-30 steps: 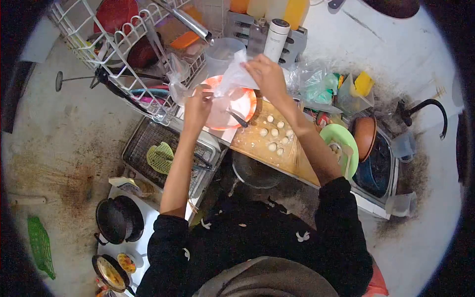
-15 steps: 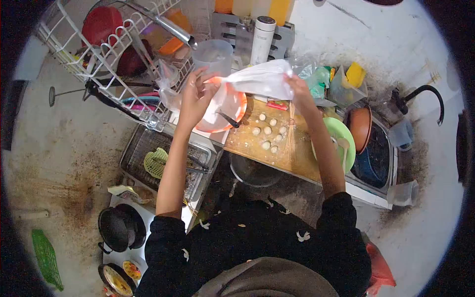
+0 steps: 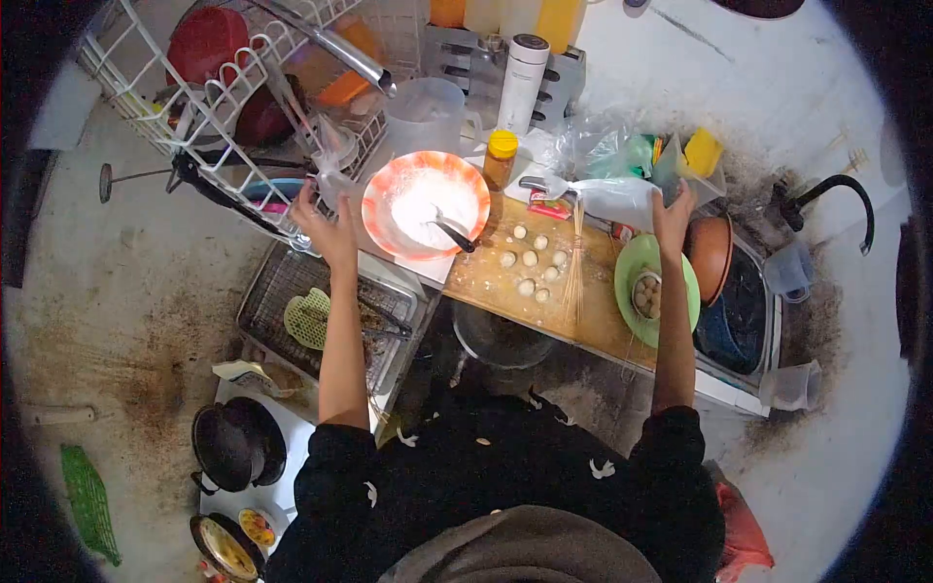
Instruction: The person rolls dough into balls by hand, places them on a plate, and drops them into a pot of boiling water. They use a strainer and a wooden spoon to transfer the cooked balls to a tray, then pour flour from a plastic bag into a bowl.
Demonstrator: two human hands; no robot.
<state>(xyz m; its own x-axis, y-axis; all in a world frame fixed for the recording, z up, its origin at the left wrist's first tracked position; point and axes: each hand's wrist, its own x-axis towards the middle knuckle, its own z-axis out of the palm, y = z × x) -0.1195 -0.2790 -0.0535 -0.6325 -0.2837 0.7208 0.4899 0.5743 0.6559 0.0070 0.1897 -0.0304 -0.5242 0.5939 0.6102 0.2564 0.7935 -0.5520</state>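
My left hand (image 3: 328, 228) is raised to the left of an orange-and-white bowl (image 3: 377, 214) of white powder, its fingers apart with nothing in them. My right hand (image 3: 673, 216) pinches one end of a white plastic bag (image 3: 614, 198) above the back right of the wooden board (image 3: 476, 279). A black-handled spoon (image 3: 453, 235) leans in the bowl. Several small pale dough balls (image 3: 530, 258) sit on the board beside a bundle of thin sticks (image 3: 575, 267). A green bowl (image 3: 632, 325) holding a strainer of round pieces (image 3: 647, 294) lies below my right hand.
A yellow-lidded jar (image 3: 500, 165) and white flask (image 3: 523, 85) stand behind the board. At left are a wire dish rack (image 3: 199, 151) and a metal tray (image 3: 262, 325). The sink (image 3: 756, 360) and black faucet (image 3: 844, 183) are at right, black pans (image 3: 233, 445) at lower left.
My left hand has let go of the white bag and moved left. My right hand has moved right and down with the bag, uncovering the bowl of powder and the jar.
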